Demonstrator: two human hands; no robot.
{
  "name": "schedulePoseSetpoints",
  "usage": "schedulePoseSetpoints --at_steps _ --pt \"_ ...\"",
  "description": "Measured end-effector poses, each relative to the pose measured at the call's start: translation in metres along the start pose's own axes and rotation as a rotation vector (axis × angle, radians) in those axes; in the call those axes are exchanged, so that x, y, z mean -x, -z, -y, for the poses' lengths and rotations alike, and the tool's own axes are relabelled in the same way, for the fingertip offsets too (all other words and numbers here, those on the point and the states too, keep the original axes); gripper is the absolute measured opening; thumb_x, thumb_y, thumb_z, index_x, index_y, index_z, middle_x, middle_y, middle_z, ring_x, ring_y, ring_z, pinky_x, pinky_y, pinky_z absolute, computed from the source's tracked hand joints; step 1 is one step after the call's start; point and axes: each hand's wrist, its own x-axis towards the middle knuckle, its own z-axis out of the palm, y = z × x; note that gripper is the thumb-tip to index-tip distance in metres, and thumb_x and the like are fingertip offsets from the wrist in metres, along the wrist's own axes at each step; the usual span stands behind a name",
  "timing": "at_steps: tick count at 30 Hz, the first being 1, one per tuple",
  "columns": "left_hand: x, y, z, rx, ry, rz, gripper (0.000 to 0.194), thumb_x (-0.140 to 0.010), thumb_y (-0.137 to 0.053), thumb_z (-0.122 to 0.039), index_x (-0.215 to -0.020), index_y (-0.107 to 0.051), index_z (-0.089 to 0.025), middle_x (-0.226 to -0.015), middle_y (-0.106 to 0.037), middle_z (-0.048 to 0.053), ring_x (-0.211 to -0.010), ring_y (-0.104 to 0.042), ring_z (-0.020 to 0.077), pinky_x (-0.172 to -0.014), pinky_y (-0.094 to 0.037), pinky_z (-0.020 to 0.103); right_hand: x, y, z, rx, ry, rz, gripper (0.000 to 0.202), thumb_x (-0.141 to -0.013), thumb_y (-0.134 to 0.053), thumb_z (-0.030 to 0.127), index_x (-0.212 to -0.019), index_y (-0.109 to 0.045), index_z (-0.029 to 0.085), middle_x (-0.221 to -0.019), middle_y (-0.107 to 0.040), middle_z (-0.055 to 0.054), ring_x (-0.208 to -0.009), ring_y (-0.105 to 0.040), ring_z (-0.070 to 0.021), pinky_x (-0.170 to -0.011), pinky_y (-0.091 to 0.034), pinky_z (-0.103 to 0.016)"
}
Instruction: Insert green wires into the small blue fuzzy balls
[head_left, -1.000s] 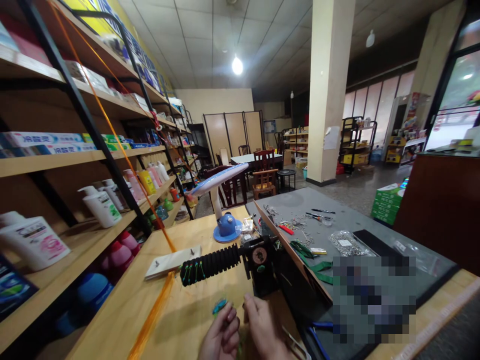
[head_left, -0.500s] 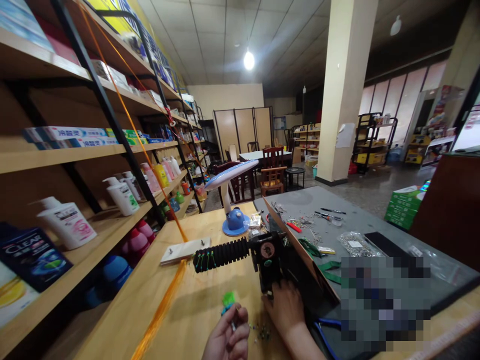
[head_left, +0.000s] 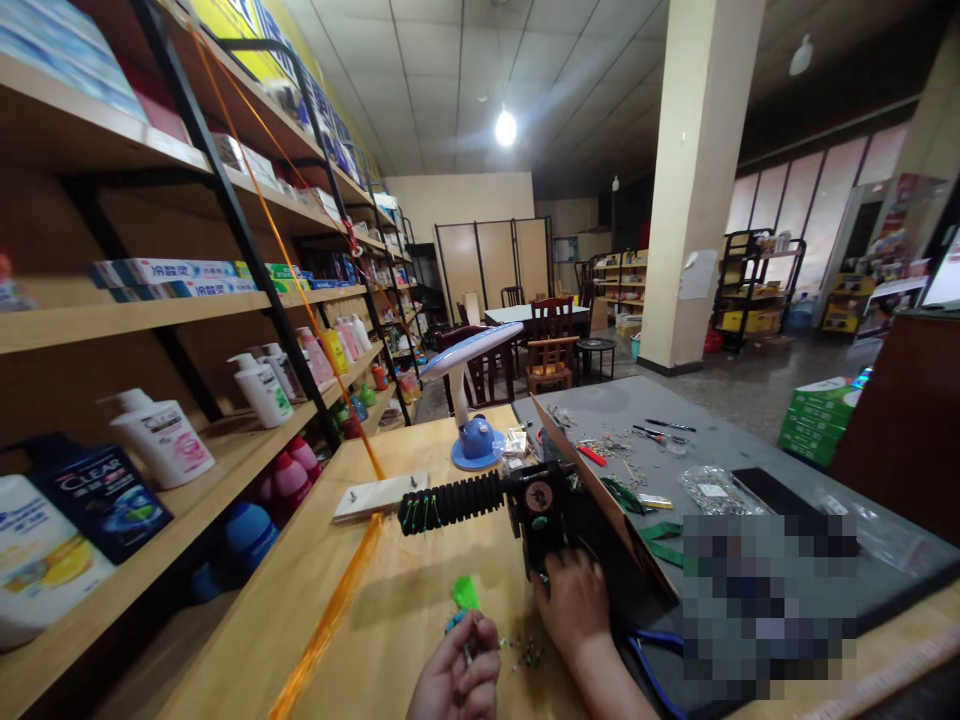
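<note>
My left hand (head_left: 459, 668) is closed in a pinch at the lower middle of the head view. A small teal thing (head_left: 454, 621) with a silvery part shows at its fingertips; its kind is unclear. Just beyond the fingertips is a bright green piece (head_left: 465, 592), and I cannot tell if it is joined to the teal thing. My right hand (head_left: 576, 605) is at the foot of a black stand (head_left: 537, 500), fingers curled and partly hidden. From that stand a ribbed black rod (head_left: 461, 503) sticks out leftward, with green threads tied round its end.
Tiny beads (head_left: 525, 652) lie between my hands. Blue-handled pliers (head_left: 651, 672) are by my right forearm. Orange strands (head_left: 330, 610) run past a white board (head_left: 381, 497). A blue lamp (head_left: 478, 442) stands behind. An upright brown panel (head_left: 600, 490) borders the grey mat (head_left: 720, 440). Stocked shelves (head_left: 247, 310) line the left.
The view has swung slightly left, so the scene sits further right. Both hands keep nearly the same places, the left one still pinching the teal thing.
</note>
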Motion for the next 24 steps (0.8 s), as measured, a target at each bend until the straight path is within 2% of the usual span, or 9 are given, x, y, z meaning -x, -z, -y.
schedulePoseSetpoints --at_steps 4,9,12,14,19,24 --pt "0.005 0.004 0.001 -0.045 -0.057 -0.014 0.012 -0.089 -0.065 -0.015 -0.077 -0.065 -0.013 -0.068 -0.064 0.001 -0.032 -0.029 -0.0009 -0.031 -0.017 0.012 -0.002 -0.005 -0.003 -0.028 0.045 -0.036 0.017 -0.091 -0.057 0.021 -0.084 -0.072 0.018 -0.093 -0.073 -0.011 -0.097 -0.061 -0.0308 -0.081 -0.036 -0.038" --pt "0.015 0.005 0.001 -0.178 -0.109 -0.086 0.014 -0.086 -0.070 -0.016 -0.073 -0.066 -0.012 -0.055 -0.053 -0.006 -0.030 -0.020 -0.0013 -0.029 -0.015 0.013 0.004 -0.011 -0.004 -0.205 0.189 -0.138 0.021 -0.092 -0.052 0.017 -0.082 -0.070 0.019 -0.086 -0.071 -0.008 -0.089 -0.061 -0.0245 -0.077 -0.037 -0.032" --pt "0.023 0.007 0.001 -0.206 -0.308 -0.154 0.013 -0.075 -0.079 -0.012 -0.073 -0.067 -0.010 -0.063 -0.061 -0.002 -0.031 -0.026 -0.0026 -0.029 -0.015 0.011 0.018 -0.010 0.003 -0.439 0.283 -0.157 0.023 -0.094 -0.048 0.021 -0.083 -0.067 0.020 -0.080 -0.068 -0.005 -0.081 -0.061 -0.0208 -0.072 -0.040 -0.029" --pt "0.031 0.009 0.000 -0.222 -0.448 -0.176 0.020 -0.066 -0.086 -0.011 -0.073 -0.068 -0.009 -0.070 -0.066 0.000 -0.034 -0.031 -0.0029 -0.029 -0.016 0.010 0.030 -0.008 0.010 -0.567 0.311 -0.131 0.023 -0.095 -0.047 0.024 -0.082 -0.065 0.020 -0.077 -0.067 -0.005 -0.077 -0.062 -0.0199 -0.069 -0.042 -0.028" --pt "0.073 0.023 -0.012 -0.233 -0.661 -0.248 0.034 -0.052 -0.094 -0.019 -0.076 -0.071 -0.012 -0.078 -0.071 0.004 -0.039 -0.034 -0.0018 -0.032 -0.022 0.009 0.059 -0.008 0.027 -0.680 0.429 -0.065 0.017 -0.094 -0.049 0.023 -0.086 -0.064 0.022 -0.078 -0.067 -0.004 -0.075 -0.063 -0.0199 -0.066 -0.046 -0.028" --pt "0.127 0.052 -0.024 -0.244 -0.768 -0.399 0.037 -0.048 -0.095 -0.025 -0.075 -0.075 -0.012 -0.073 -0.070 0.004 -0.040 -0.031 -0.0006 -0.033 -0.023 0.010 0.077 -0.012 0.047 -0.664 0.649 0.005 0.019 -0.091 -0.047 0.014 -0.093 -0.063 0.022 -0.082 -0.069 -0.005 -0.077 -0.062 -0.0211 -0.068 -0.048 -0.029"
